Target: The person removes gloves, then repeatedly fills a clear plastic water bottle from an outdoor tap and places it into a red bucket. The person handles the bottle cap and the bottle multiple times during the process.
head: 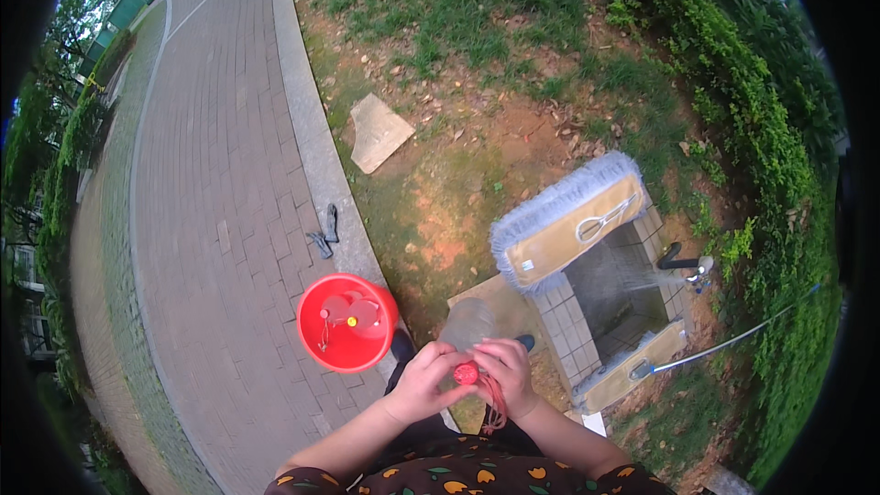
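Observation:
Right in front of my body, both hands are around the neck of a large clear plastic bottle [470, 322] with a red screw cap [466, 373]. My left hand [427, 383] grips it from the left, thumb just below the cap. From the other side, my right hand [507, 372] has its fingers at the cap and neck. A reddish cord [495, 402] hangs down beside my right palm. The bottle's body points away from me, and its lower part is blurred against the ground.
To the left stands a red bucket [306, 330] holding several plastic bottles. Black gloves [333, 223] lie on the kerb. On the right, a tap [700, 273] sprays water into a tiled basin [565, 330]. A flat mop head [570, 223] and another mop [629, 375] rest across its edges.

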Tool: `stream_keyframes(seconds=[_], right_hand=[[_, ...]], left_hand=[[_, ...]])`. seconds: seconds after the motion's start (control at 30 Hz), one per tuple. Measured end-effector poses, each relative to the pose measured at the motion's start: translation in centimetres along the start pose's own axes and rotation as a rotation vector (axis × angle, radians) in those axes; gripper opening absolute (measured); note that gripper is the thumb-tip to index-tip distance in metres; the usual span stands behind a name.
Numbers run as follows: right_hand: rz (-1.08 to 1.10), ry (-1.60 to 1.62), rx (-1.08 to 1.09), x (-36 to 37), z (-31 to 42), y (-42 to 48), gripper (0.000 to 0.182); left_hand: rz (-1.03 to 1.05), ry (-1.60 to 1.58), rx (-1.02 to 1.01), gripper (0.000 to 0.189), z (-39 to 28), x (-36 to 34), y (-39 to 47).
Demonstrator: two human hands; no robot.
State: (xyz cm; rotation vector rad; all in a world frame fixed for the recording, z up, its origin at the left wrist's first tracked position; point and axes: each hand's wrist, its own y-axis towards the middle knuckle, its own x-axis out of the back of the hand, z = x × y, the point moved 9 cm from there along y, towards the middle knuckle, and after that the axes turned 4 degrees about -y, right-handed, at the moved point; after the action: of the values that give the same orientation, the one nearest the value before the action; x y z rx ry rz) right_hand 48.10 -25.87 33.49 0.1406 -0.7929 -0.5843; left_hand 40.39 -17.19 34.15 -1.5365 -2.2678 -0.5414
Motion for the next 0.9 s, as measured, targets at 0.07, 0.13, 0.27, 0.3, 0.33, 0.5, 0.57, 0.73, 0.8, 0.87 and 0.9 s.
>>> stream_keyframes(seconds=[0.07, 0.13, 0.27, 0.3, 0.33, 0.5, 0.57, 0.73, 0.8, 0.87, 0.9], right_hand=[[-0.115, 0.017, -0.019, 4.8, -0.6, -0.5, 0.038], [-0.182, 0.016, 0.037, 9.6, 0.1, -0.1, 0.038], [-0.254, 0.043, 0.03, 16.7, 0.5, -0.1, 0.037], [-0.27, 0.016, 0.034, 18.3, 0.6, -0.3, 0.038], [-0.285, -0.013, 0.036, 19.8, 0.8, -0.6, 0.039], [0.127, 0.188, -0.032, 25.6, -0.4, -1.2, 0.031], [0.089, 0.045, -0.136, 30.1, -2.4, -2.7, 0.032], [-0.001, -0.411, -0.171, 33.7, 3.2, -0.7, 0.03], [-0.019, -0.676, -0.187, 33.0, 3.6, -0.7, 0.039], [-0.083, -0.759, -0.303, 33.6, 3.4, -1.1, 0.039], [-0.122, -0.796, -0.368, 34.1, 3.3, -1.7, 0.039]], left_hand=[[0.08, 0.051, -0.073, 0.068, -3.8, -2.0, 2.2], [0.086, 0.07, -0.113, 0.072, -6.8, -3.7, 4.2], [0.102, -0.055, -0.186, 0.075, -12.1, -6.7, 7.4], [0.093, -0.088, -0.212, 0.074, -13.6, -7.4, 8.1], [0.054, -0.15, -0.25, 0.065, -15.1, -7.9, 8.8], [-0.019, -0.185, -0.364, 0.046, -18.5, -11.6, 10.6], [0.061, -0.191, -0.447, 0.045, -20.4, -13.3, 11.6], [0.196, -0.11, -0.516, 0.04, -23.0, -16.0, 13.5], [0.259, -0.105, -0.519, 0.037, -23.9, -16.8, 14.0], [0.28, -0.126, -0.558, 0.033, -25.3, -17.0, 14.2], [0.293, -0.101, -0.571, 0.033, -25.7, -17.0, 14.4]])
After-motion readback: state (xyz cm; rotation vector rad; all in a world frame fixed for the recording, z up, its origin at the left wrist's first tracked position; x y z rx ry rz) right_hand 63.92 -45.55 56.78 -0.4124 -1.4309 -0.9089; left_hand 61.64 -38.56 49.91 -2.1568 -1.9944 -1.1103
